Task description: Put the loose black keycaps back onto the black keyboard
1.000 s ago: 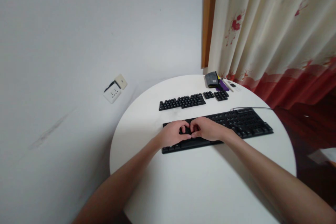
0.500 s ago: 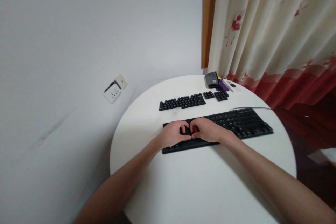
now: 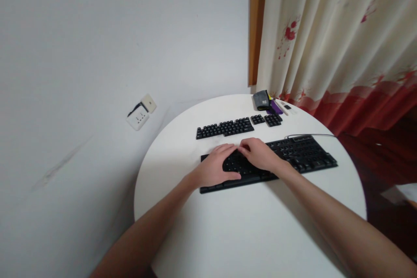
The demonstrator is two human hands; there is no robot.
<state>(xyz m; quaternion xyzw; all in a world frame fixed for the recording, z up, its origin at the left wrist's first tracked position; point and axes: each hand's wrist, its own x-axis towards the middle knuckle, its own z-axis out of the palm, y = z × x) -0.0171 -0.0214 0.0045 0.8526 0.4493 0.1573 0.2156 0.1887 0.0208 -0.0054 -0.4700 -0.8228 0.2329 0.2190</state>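
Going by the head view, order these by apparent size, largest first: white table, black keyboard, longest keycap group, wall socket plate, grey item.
1. White table
2. Black keyboard
3. Longest keycap group
4. Wall socket plate and grey item: too alike to rank.

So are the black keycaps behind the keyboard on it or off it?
Off: the keycaps lie in rows on the white table, with a white gap between them and the keyboard.

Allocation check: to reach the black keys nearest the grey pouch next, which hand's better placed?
Probably the right hand: it's nearer those keys; the left hand is farther left over the keyboard.
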